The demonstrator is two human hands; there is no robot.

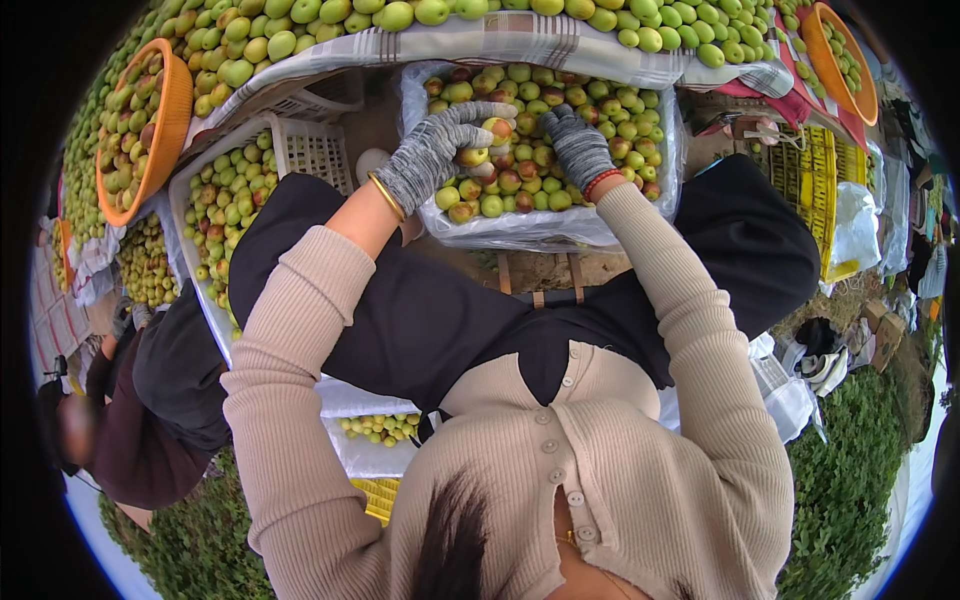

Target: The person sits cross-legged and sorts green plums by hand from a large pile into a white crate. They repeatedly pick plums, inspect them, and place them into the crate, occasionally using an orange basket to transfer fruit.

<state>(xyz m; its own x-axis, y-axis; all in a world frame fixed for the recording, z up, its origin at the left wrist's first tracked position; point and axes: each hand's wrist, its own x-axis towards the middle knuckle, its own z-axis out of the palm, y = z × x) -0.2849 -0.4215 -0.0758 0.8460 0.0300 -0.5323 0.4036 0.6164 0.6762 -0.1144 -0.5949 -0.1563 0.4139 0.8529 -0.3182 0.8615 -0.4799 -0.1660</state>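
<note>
In front of my knees stands a crate lined with clear plastic (540, 236), filled with green and reddish jujubes (620, 115). My left hand (428, 150), in a grey knitted glove, is closed around jujubes (497, 130) above the crate's left half. Two of them show between its thumb and fingers, yellowish with red patches. Also gloved in grey, my right hand (578, 148) reaches down onto the fruit near the middle. Its fingers are curled inward, and whatever may be in them is hidden.
Jujubes lie heaped on a checked cloth (480, 38) along the far side. Orange baskets (178, 115) stand at both ends. A white crate (315, 155) of fruit is at my left, yellow crates (822, 200) at my right. Another person (165, 400) sits at far left.
</note>
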